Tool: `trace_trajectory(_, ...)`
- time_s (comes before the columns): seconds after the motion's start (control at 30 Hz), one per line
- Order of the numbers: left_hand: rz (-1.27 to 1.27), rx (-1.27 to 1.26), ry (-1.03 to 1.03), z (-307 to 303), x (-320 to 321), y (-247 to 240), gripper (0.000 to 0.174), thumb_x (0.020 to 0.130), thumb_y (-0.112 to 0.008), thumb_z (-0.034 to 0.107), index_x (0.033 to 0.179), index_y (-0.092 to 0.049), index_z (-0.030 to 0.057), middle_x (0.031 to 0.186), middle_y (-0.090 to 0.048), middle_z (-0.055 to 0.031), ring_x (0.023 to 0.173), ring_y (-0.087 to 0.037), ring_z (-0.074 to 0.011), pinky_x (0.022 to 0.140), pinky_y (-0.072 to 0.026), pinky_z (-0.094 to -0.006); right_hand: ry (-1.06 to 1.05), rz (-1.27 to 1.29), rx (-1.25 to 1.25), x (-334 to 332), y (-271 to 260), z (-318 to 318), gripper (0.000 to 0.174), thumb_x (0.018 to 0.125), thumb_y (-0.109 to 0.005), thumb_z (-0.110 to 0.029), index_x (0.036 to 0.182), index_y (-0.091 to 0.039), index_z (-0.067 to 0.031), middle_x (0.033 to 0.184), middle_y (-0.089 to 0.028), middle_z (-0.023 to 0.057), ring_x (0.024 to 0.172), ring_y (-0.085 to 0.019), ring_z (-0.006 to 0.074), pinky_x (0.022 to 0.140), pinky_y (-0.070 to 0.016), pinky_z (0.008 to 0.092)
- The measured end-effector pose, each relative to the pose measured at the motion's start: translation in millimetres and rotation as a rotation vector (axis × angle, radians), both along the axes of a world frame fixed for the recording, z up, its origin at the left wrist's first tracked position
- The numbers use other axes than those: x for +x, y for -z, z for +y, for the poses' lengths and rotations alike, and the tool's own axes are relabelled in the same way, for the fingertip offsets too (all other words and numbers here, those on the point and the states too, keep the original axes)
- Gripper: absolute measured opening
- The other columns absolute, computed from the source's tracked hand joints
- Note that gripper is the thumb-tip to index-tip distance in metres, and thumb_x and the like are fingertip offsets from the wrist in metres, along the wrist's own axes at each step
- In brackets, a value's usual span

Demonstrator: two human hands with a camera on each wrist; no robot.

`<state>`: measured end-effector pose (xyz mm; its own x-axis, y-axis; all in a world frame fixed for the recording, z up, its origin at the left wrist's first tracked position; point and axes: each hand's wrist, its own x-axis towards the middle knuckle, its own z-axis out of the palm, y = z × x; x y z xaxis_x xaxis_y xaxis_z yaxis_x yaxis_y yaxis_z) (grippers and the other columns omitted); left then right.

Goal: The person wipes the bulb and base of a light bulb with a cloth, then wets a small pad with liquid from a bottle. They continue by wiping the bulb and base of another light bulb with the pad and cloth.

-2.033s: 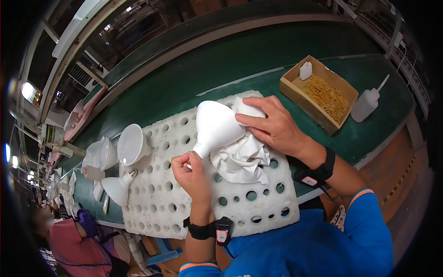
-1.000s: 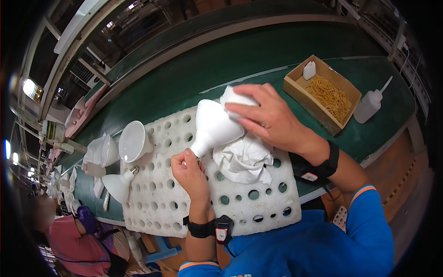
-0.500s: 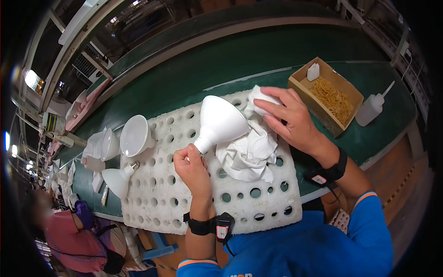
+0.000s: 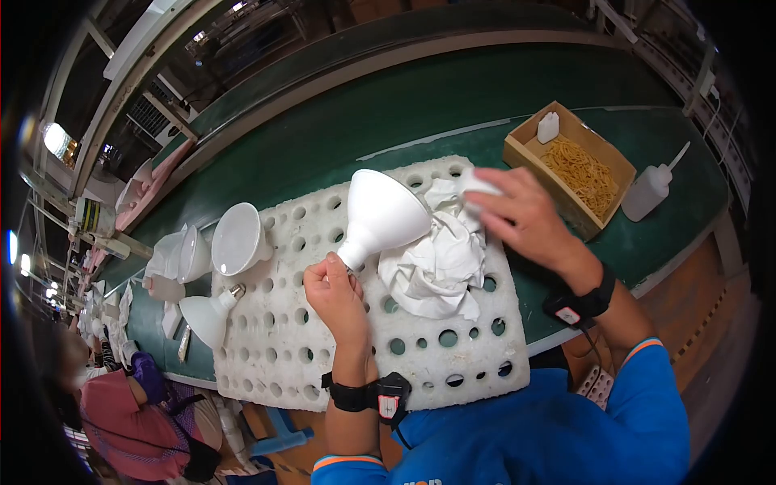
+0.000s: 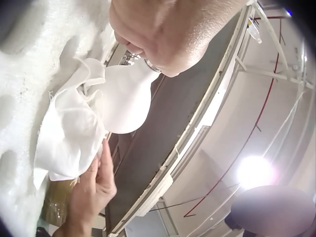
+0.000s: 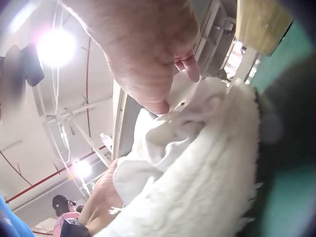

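occupying the lower left, a person in pink (image 4: 133, 420) appears beside the green worktop (image 4: 638, 129). next, a pale lampshade-like piece (image 4: 190, 255) sits just beside a wide white bowl-shaped lamp (image 4: 237, 238), whose round face is turned up and to the left. below these, a tilted white lamp (image 4: 208, 319), its metal screw base pointing up and to the right, lies at the left edge of a perforated foam board (image 4: 259, 372). near the board's middle, the left hand (image 4: 335, 295) is clamped on the base end of a smooth white lamp (image 4: 384, 210), which slants with its broad end up and to the right, above the board. just right of it, a crumpled white cloth (image 4: 436, 271) lies on the board. the right hand (image 4: 529, 218), blurred, has thumb and fingers closed on a white wad (image 4: 481, 186) at the cloth's upper right; whether wad and cloth are one piece cannot be told. farther right, a wooden box (image 4: 524, 144) contains yellow strands (image 4: 578, 174) and a small white bottle (image 4: 549, 127); a spouted squeeze bottle (image 4: 648, 194) stands just beside it.
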<state>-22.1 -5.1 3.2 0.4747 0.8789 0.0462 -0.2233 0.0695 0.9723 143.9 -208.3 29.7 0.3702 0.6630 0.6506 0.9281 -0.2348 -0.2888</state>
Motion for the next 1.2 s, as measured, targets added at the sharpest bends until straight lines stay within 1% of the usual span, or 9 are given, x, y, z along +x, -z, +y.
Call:
trace_trajectory(0.17, -0.033, -0.13, 0.037, -1, -2, -5, 0.032, 0.094, -0.051, 0.034, 0.078, -0.038, 0.01, 0.053, -0.032, 0.0043, 0.04, -0.027, -0.0049, 0.036, -0.0211, -0.0214, 0.197, 0.129, 0.116, 23, -24, -32, 0.032, 0.077, -0.065, -0.008, 0.109, -0.065, -0.007, 0.118, -0.057, 0.0122, 0.102, -0.054, 0.0284, 0.088, -0.0434, 0.0344)
trace_trajectory(0.33, -0.056, -0.224, 0.061, -2, -3, -9, 0.034, 0.094, -0.051, 0.035, 0.075, -0.036, 0.0118, 0.051, -0.029, 0.0049, 0.038, -0.025, -0.0055, 0.035, -0.0205, -0.0228, 0.056, 0.047, 0.076, -3, -37, -6, 0.033, 0.076, -0.066, -0.01, 0.109, -0.066, -0.0094, 0.118, -0.057, 0.0119, 0.101, -0.054, 0.0276, 0.089, -0.0427, 0.0352)
trace_trajectory(0.47, -0.051, -0.209, 0.079, -1, -3, -8, 0.034, 0.094, -0.051, 0.035, 0.074, -0.036, 0.0122, 0.05, -0.028, 0.0051, 0.038, -0.025, -0.0055, 0.036, -0.0203, -0.0227, -0.221, -0.075, 0.096, -32, -31, 38, 0.034, 0.067, -0.071, -0.009, 0.101, -0.068, -0.0154, 0.116, -0.057, 0.0108, 0.098, -0.053, 0.0292, 0.081, -0.0476, 0.0343)
trace_trajectory(0.57, -0.035, -0.215, 0.082, -1, -4, -9, 0.034, 0.094, -0.051, 0.035, 0.074, -0.036, 0.0123, 0.051, -0.028, 0.0052, 0.038, -0.025, -0.0055, 0.036, -0.0204, -0.0227, -0.219, -0.088, 0.052, -24, -26, 42, 0.032, 0.065, -0.071, -0.008, 0.096, -0.069, -0.0169, 0.116, -0.057, 0.0095, 0.098, -0.053, 0.029, 0.08, -0.0483, 0.0343)
trace_trajectory(0.67, -0.028, -0.257, 0.064, 0, -5, -11, 0.034, 0.094, -0.052, 0.034, 0.073, -0.035, 0.0126, 0.051, -0.028, 0.0053, 0.039, -0.024, -0.0056, 0.036, -0.0207, -0.023, -0.081, -0.193, -0.043, -6, -28, 21, 0.03, 0.066, -0.07, -0.006, 0.094, -0.069, -0.0168, 0.117, -0.057, 0.0087, 0.097, -0.053, 0.0293, 0.08, -0.0481, 0.0345)
trace_trajectory(0.83, -0.042, -0.321, 0.07, -1, -4, -15, 0.035, 0.093, -0.053, 0.035, 0.073, -0.036, 0.0125, 0.051, -0.027, 0.0053, 0.039, -0.024, -0.0059, 0.037, -0.0213, -0.0235, -0.002, 0.02, 0.099, -6, -30, 12, 0.037, 0.07, -0.07, -0.007, 0.107, -0.065, -0.0081, 0.117, -0.056, 0.0129, 0.1, -0.053, 0.0302, 0.084, -0.0465, 0.0362)
trace_trajectory(0.93, -0.112, -0.337, 0.109, 3, -7, -9, 0.034, 0.093, -0.054, 0.035, 0.077, -0.042, 0.0073, 0.054, -0.036, 0.0035, 0.04, -0.029, -0.0055, 0.037, -0.0245, -0.0215, -0.119, 0.049, 0.133, -23, -34, 29, 0.037, 0.069, -0.071, -0.007, 0.105, -0.066, -0.0094, 0.117, -0.055, 0.0136, 0.099, -0.053, 0.0306, 0.084, -0.0467, 0.0368)
trace_trajectory(1.07, -0.096, -0.214, 0.056, 1, -2, -8, 0.031, 0.093, -0.056, 0.031, 0.082, -0.042, 0.0051, 0.055, -0.039, 0.0018, 0.041, -0.033, -0.0058, 0.037, -0.0276, -0.0206, -0.164, -0.123, 0.131, -33, -27, 53, 0.038, 0.066, -0.071, -0.005, 0.103, -0.066, -0.0111, 0.117, -0.055, 0.0139, 0.096, -0.053, 0.0302, 0.08, -0.0486, 0.0354)
trace_trajectory(1.2, -0.076, -0.125, 0.023, 3, -1, -2, 0.027, 0.092, -0.057, 0.026, 0.086, -0.042, 0.0037, 0.059, -0.042, 0.0, 0.044, -0.036, -0.0056, 0.038, -0.0284, -0.0199, -0.148, -0.064, -0.011, -26, -3, 54, 0.038, 0.067, -0.07, -0.005, 0.104, -0.065, -0.0104, 0.115, -0.055, 0.0134, 0.1, -0.051, 0.0295, 0.082, -0.0478, 0.0356)
